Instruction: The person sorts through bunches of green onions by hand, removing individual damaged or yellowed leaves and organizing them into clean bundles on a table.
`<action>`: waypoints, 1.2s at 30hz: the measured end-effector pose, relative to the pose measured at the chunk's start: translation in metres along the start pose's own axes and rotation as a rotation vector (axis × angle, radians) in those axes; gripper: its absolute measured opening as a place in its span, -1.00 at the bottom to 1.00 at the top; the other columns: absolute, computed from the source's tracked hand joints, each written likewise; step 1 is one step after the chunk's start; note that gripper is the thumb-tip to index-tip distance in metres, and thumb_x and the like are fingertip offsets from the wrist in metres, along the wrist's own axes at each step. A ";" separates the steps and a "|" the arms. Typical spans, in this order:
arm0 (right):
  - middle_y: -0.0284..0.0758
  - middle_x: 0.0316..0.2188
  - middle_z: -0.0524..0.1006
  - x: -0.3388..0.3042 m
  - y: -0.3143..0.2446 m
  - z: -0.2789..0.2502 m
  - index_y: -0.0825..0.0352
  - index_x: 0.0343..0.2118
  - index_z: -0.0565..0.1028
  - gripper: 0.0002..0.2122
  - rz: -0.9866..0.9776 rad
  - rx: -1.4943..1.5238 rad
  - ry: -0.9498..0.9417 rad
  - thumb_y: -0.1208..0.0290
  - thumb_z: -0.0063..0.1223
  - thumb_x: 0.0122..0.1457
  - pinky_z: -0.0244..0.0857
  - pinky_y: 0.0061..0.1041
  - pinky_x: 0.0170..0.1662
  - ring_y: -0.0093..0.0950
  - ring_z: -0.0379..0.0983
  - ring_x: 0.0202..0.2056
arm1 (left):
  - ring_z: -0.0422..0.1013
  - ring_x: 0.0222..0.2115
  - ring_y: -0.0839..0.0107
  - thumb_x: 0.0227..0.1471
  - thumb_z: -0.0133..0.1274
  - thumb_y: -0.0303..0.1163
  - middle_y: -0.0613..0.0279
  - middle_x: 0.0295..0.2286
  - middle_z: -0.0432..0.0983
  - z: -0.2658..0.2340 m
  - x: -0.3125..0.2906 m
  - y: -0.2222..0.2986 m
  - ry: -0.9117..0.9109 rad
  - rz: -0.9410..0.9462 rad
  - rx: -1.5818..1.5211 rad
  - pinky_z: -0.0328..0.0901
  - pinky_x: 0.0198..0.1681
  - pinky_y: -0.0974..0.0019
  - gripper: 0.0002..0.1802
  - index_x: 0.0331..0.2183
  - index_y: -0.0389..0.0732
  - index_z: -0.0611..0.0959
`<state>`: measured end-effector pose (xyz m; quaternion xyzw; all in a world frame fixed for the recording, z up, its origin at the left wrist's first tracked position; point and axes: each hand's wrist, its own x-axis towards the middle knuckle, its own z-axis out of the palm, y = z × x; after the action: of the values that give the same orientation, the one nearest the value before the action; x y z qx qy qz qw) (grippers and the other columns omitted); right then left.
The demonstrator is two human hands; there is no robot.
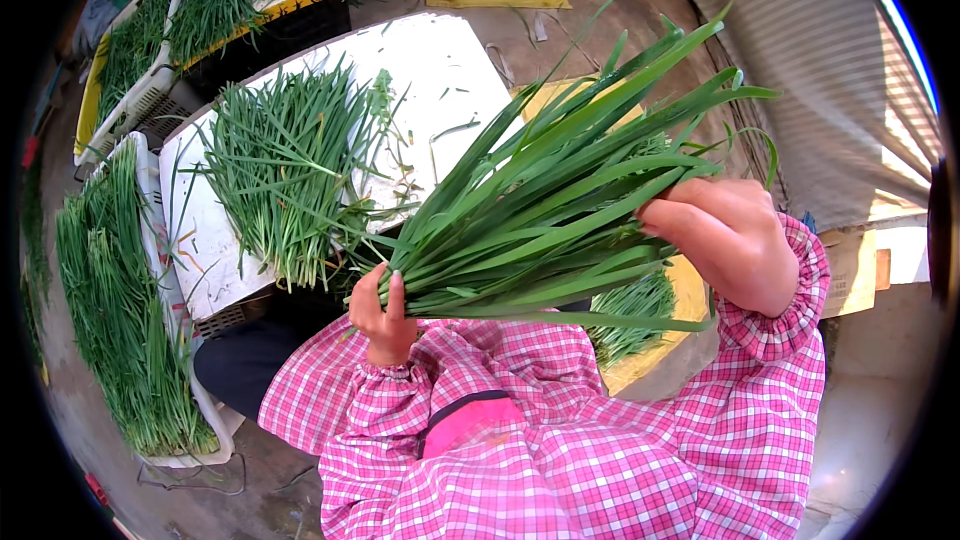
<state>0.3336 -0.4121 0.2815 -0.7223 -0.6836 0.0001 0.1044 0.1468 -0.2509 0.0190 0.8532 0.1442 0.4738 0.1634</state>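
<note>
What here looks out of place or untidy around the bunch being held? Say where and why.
Loose green blades lie scattered across the white board, apart from the neat pile of greens. The bunch itself looks tidy, gripped by the left hand and steadied by the right hand.

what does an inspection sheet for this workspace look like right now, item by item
surface: white board with loose green leaves scattered on it
job's things: bunch of long green leaves held up in front of the person
clutter: loose pile of greens on the board; white tray of greens at left; more greens on yellow sheets behind
hands: left hand grips the bunch's stem end; right hand rests on the leaves further along
cables: thin cord on the floor by the tray
surroundings: bare concrete floor, striped cloth at right
</note>
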 end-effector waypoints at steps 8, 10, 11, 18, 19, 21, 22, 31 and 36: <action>-0.33 -0.64 0.38 0.003 0.002 0.017 0.35 -0.51 0.38 -0.81 -0.043 0.042 -0.022 0.46 0.05 -0.26 0.24 -0.53 -0.58 -0.42 0.36 -0.58 | 0.34 -0.52 0.15 -0.21 -0.12 -0.61 0.00 -0.43 0.37 0.000 0.001 0.000 0.011 0.009 0.013 0.25 -0.56 0.27 -0.54 -0.17 -0.11 0.30; -0.33 -0.62 0.40 0.004 0.001 0.019 0.33 -0.51 0.40 -0.82 -0.035 -0.009 -0.030 0.45 0.04 -0.26 0.24 -0.52 -0.56 -0.43 0.38 -0.56 | 0.34 -0.52 0.15 -0.22 -0.12 -0.61 0.00 -0.43 0.37 -0.001 0.001 -0.001 0.003 0.005 0.020 0.25 -0.56 0.28 -0.53 -0.16 -0.10 0.30; -0.33 -0.61 0.41 0.004 0.000 0.019 0.32 -0.51 0.40 -0.82 -0.020 -0.035 -0.051 0.45 0.04 -0.26 0.25 -0.51 -0.55 -0.42 0.38 -0.54 | 0.34 -0.52 0.15 -0.22 -0.11 -0.61 0.00 -0.43 0.37 -0.001 0.000 -0.002 -0.004 0.004 0.019 0.25 -0.56 0.28 -0.53 -0.16 -0.10 0.30; -0.31 -0.57 0.43 0.006 0.000 0.022 0.34 -0.49 0.42 -0.83 -0.021 0.012 -0.166 0.49 -0.03 -0.26 0.25 -0.50 -0.50 -0.42 0.39 -0.50 | 0.34 -0.52 0.16 -0.25 -0.10 -0.62 0.01 -0.43 0.37 0.000 0.001 -0.001 -0.002 -0.021 0.018 0.23 -0.57 0.28 -0.53 -0.18 -0.10 0.31; -0.32 -0.56 0.43 0.006 0.001 0.026 0.35 -0.50 0.42 -0.83 -0.053 -0.033 -0.146 0.50 -0.04 -0.26 0.25 -0.51 -0.49 -0.42 0.39 -0.48 | 0.34 -0.52 0.16 -0.25 -0.09 -0.61 0.01 -0.43 0.37 0.000 0.001 -0.002 -0.006 -0.020 0.022 0.23 -0.57 0.28 -0.54 -0.19 -0.10 0.32; -0.33 -0.53 0.42 0.005 0.002 0.031 0.34 -0.51 0.41 -0.83 -0.089 -0.112 -0.117 0.51 -0.06 -0.28 0.24 -0.52 -0.47 -0.44 0.38 -0.45 | 0.34 -0.52 0.16 -0.27 -0.09 -0.61 0.02 -0.43 0.37 -0.002 0.002 -0.003 -0.020 -0.018 0.044 0.23 -0.57 0.28 -0.55 -0.21 -0.10 0.34; -0.34 -0.51 0.41 0.005 0.001 0.033 0.34 -0.51 0.41 -0.83 -0.094 -0.146 -0.108 0.51 -0.06 -0.29 0.23 -0.54 -0.46 -0.45 0.37 -0.43 | 0.34 -0.52 0.17 -0.27 -0.09 -0.61 0.02 -0.43 0.37 -0.003 0.005 -0.002 -0.028 -0.017 0.063 0.23 -0.57 0.27 -0.55 -0.22 -0.10 0.35; -0.41 -0.59 0.25 0.012 0.001 0.035 0.21 -0.59 0.41 -0.85 -0.049 -0.224 0.025 0.48 0.00 -0.36 0.19 -0.55 -0.43 -0.48 0.25 -0.46 | 0.33 -0.54 0.17 -0.27 -0.08 -0.59 0.05 -0.45 0.36 -0.026 0.025 -0.016 -0.139 0.032 0.185 0.23 -0.58 0.27 -0.57 -0.22 -0.09 0.37; -0.37 -0.57 0.30 -0.002 0.015 0.022 0.26 -0.56 0.43 -0.86 -0.137 -0.291 0.385 0.57 0.05 -0.29 0.19 -0.59 -0.48 -0.48 0.27 -0.54 | 0.32 -0.54 0.13 -0.22 -0.10 -0.56 0.00 -0.45 0.35 -0.054 0.025 -0.038 -0.118 0.090 0.290 0.23 -0.56 0.26 -0.57 -0.19 -0.11 0.29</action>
<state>0.3454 -0.4115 0.2569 -0.6684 -0.6914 -0.2429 0.1272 0.1099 -0.1990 0.0495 0.8997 0.1628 0.4042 0.0253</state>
